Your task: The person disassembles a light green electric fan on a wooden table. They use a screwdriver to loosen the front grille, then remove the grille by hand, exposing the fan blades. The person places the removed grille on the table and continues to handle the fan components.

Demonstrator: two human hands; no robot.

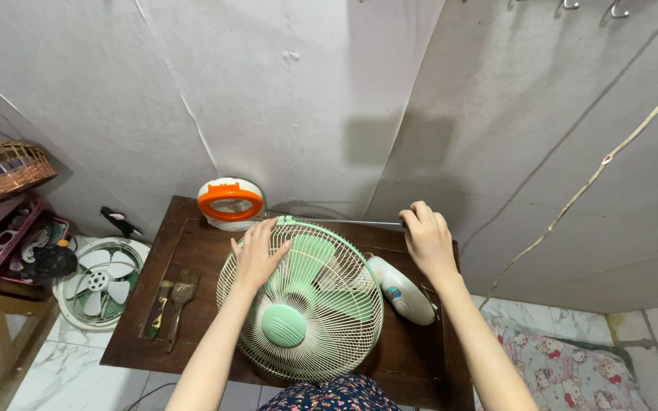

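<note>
Fan: the pale green fan [299, 301] lies face up on the dark wooden table [192, 251], filling the middle and reaching toward the near edge; its motor housing [400, 289] sticks out to the right.
Left hand: your left hand [257, 255] rests flat on the upper left of the wire guard [344, 304], fingers slightly spread, pressing rather than pinching.
Right hand: your right hand [426, 236] is at the far edge of the table near the right corner, fingers curled over a thin grey rod [344, 222] that runs along that edge; how firmly it grips, I cannot tell.
Nearby: two paintbrushes [170, 304] lie along the left edge; an orange and white round lamp [230, 202] stands at the far left corner; a second fan guard with blades [100, 281] lies on the floor to the left.
Doing it well: keep your left palm spread wide over several wires so that no single wire bends, and hold the fan from sliding toward the near edge.
Care: in my judgement the rod could catch the guard rim, so move it slowly and keep it clear of the lamp.
</note>
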